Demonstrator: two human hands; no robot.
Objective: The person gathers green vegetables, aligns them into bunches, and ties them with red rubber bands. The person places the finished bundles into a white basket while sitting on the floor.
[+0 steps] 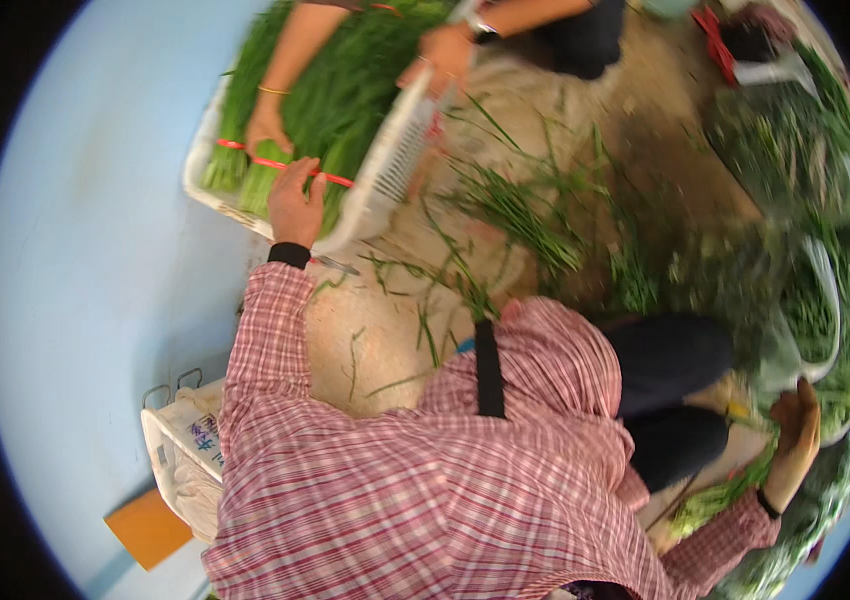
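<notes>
My left hand (296,202) rests with spread fingers on the root ends of long green leafy stalks (339,112), at a red tie band (335,178). The stalks lie in a white plastic crate (376,191) at the upper left. My right hand (796,427) is far out at the right, beside clear plastic bags of greens (815,307); its fingers look apart, with nothing plainly held. A bunch of pale-stemmed greens (702,506) lies just below that hand. Loose green stalks (530,225) are scattered on the floor between my hands.
Another person's hand (267,131) reaches into the crate, and that person's other hand (444,60) holds its rim. A small metal blade (336,265) lies near my left wrist. A white basket (189,450) stands by the light blue wall (102,247), near an orange board (147,529).
</notes>
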